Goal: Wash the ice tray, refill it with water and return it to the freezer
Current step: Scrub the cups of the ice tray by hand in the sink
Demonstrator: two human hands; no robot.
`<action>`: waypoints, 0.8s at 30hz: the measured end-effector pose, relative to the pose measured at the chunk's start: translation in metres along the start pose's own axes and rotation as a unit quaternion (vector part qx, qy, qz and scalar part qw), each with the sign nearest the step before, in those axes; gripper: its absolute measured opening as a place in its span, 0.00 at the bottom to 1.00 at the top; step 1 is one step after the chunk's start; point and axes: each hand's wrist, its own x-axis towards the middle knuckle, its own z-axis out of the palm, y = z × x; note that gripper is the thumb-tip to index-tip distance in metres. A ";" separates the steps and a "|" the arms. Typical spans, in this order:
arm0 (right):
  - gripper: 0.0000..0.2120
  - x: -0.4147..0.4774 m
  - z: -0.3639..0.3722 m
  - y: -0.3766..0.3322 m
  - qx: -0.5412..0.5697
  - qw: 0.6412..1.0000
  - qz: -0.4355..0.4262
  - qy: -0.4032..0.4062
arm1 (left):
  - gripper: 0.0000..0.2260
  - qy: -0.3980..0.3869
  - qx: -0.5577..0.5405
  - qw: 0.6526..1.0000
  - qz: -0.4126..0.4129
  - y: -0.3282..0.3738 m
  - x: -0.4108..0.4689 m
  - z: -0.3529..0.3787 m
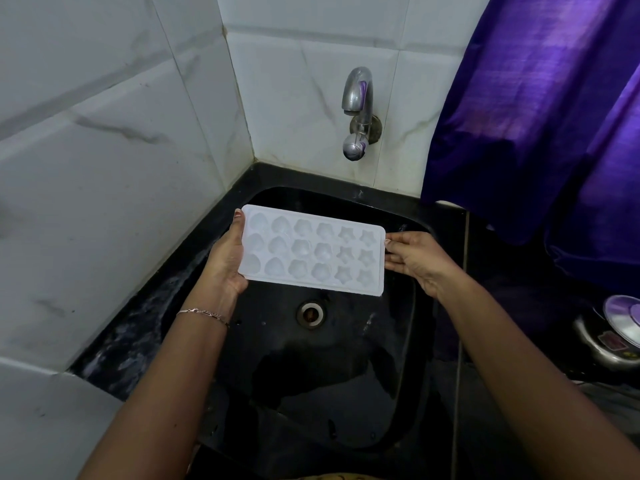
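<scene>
The ice tray (313, 249) is held level over the far half of the black sink (346, 393), hollows facing up. The left hand (227, 258) grips its left end, thumb over the far corner. The right hand (419, 259) holds the right end by the fingertips.

The hollows look empty, with no ice or standing water that I can make out. No water runs from the tap (358, 98). By my reading the washing has barely begun or not started, so the rinse, the refill and the trip to the freezer are all left.

There is open room between tray and tap to lift it under the spout. The tiled wall stands close on the left past the counter (138, 323). A purple curtain (536, 116) hangs near the sink's right far corner, and a metal pot (616, 337) sits further right.
</scene>
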 end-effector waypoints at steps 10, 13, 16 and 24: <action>0.11 0.003 0.004 0.000 0.010 1.000 -0.001 -0.003 | 0.33 -0.047 0.005 0.999 0.006 0.014 0.006 -0.004; 0.11 0.003 0.005 -0.001 0.027 1.000 0.003 -0.005 | 0.38 -0.081 0.012 0.997 0.006 0.020 0.006 -0.006; 0.11 0.003 0.006 -0.002 0.042 0.999 0.008 -0.002 | 0.37 -0.101 0.010 0.995 0.010 0.026 0.006 -0.006; 0.08 -0.002 0.008 -0.008 0.067 0.998 0.003 0.009 | 0.34 -0.108 0.019 0.994 0.022 0.034 -0.002 0.003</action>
